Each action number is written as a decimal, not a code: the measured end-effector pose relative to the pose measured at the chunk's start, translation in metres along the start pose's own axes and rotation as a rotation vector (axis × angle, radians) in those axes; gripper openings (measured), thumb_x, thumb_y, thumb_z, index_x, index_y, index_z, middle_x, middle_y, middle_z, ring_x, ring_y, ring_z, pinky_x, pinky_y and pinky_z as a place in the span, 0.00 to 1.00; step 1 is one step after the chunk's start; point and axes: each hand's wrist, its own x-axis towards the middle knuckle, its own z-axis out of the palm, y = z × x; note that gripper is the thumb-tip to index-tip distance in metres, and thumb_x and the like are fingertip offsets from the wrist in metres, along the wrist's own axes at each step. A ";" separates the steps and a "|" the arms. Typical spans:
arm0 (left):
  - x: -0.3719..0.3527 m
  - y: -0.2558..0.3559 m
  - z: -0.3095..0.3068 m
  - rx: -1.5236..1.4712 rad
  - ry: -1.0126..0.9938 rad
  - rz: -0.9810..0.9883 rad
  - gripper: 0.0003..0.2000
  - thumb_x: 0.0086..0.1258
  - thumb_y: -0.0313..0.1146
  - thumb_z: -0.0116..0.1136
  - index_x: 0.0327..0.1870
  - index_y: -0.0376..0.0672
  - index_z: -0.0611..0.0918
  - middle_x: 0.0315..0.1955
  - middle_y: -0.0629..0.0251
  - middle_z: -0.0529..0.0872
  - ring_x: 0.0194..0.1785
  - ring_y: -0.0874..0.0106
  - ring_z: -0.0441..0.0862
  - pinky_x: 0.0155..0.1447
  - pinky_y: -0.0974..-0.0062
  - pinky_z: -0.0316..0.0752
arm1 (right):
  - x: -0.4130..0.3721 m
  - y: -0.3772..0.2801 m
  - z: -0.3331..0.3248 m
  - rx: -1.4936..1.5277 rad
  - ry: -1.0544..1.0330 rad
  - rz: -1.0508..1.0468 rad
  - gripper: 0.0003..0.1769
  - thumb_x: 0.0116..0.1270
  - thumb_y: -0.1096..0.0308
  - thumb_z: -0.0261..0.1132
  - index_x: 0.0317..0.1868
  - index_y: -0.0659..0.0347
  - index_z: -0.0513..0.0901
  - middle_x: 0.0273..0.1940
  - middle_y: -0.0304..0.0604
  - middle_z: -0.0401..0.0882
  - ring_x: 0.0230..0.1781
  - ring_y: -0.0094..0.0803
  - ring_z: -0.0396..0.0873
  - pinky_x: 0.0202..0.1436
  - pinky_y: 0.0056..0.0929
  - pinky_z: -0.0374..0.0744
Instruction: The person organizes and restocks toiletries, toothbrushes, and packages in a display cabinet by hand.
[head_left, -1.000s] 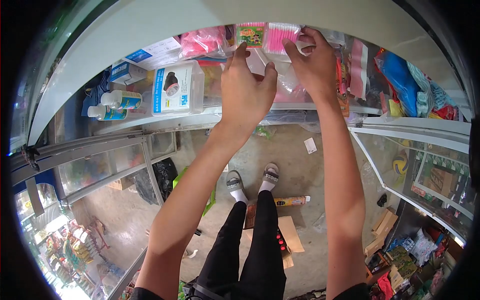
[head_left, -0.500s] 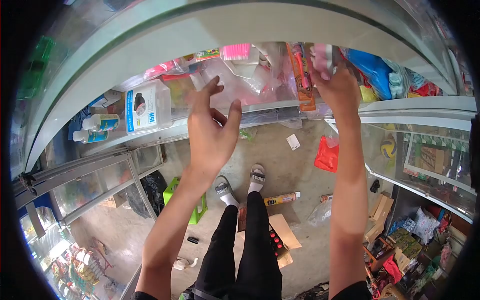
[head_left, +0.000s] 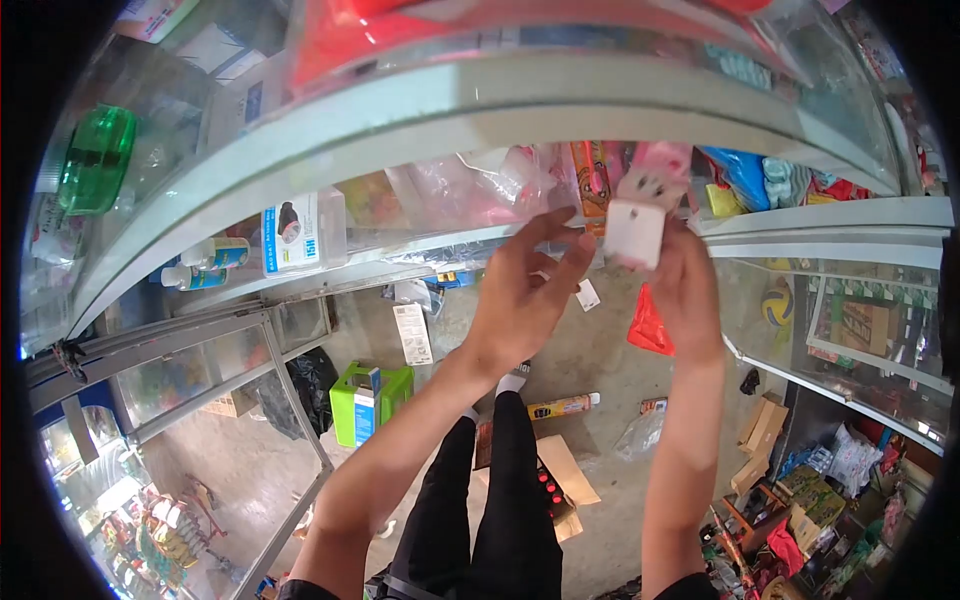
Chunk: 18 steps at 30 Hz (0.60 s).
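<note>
Held in my right hand [head_left: 685, 285] is a pink and white item [head_left: 650, 185] with a face on it and a white tag or card [head_left: 634, 236]. It is at the front edge of the glass display case [head_left: 470, 245]. My left hand [head_left: 530, 295] is just left of it, fingers apart and curved toward the white card, holding nothing. Behind my left fingertips, an orange package [head_left: 590, 178] lies in the case, beside pink items in clear plastic [head_left: 520, 180]. Blue cloth or plastic [head_left: 737, 175] is to the right.
In the case at left are a clear plastic box [head_left: 305, 235] and small white bottles [head_left: 215, 252]. On the floor are a green stool [head_left: 372, 400], a red bag [head_left: 652, 322] and an open carton [head_left: 567, 465]. More glass cases flank both sides.
My right hand has drawn the pink and white item toward me, to the case's edge. My left hand has moved right and down, close to it. The view has shifted slightly.
</note>
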 end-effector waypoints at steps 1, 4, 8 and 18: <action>-0.001 -0.002 0.000 -0.022 -0.030 -0.023 0.25 0.81 0.42 0.62 0.69 0.30 0.77 0.49 0.61 0.88 0.39 0.75 0.86 0.37 0.77 0.79 | -0.006 0.009 -0.001 0.013 -0.040 0.059 0.19 0.77 0.69 0.56 0.64 0.66 0.79 0.54 0.41 0.86 0.51 0.30 0.84 0.58 0.31 0.78; -0.009 -0.011 -0.006 -0.011 -0.048 -0.043 0.24 0.79 0.38 0.65 0.68 0.30 0.78 0.47 0.60 0.89 0.45 0.75 0.87 0.42 0.76 0.81 | -0.026 0.028 0.010 -0.047 -0.104 0.175 0.21 0.77 0.70 0.57 0.67 0.67 0.79 0.57 0.43 0.85 0.55 0.30 0.85 0.57 0.33 0.83; -0.030 -0.015 -0.018 0.097 0.138 0.020 0.29 0.70 0.33 0.73 0.68 0.26 0.77 0.48 0.50 0.88 0.40 0.73 0.89 0.42 0.71 0.84 | -0.040 0.045 0.047 -0.347 -0.139 0.188 0.20 0.77 0.73 0.60 0.66 0.68 0.81 0.59 0.45 0.85 0.56 0.33 0.87 0.51 0.33 0.89; -0.016 0.020 -0.109 0.814 0.061 0.179 0.29 0.71 0.31 0.69 0.72 0.34 0.75 0.50 0.41 0.83 0.51 0.44 0.81 0.58 0.58 0.77 | -0.027 0.066 0.084 -0.580 -0.345 0.200 0.20 0.81 0.65 0.62 0.65 0.70 0.80 0.48 0.47 0.87 0.35 0.27 0.86 0.31 0.26 0.81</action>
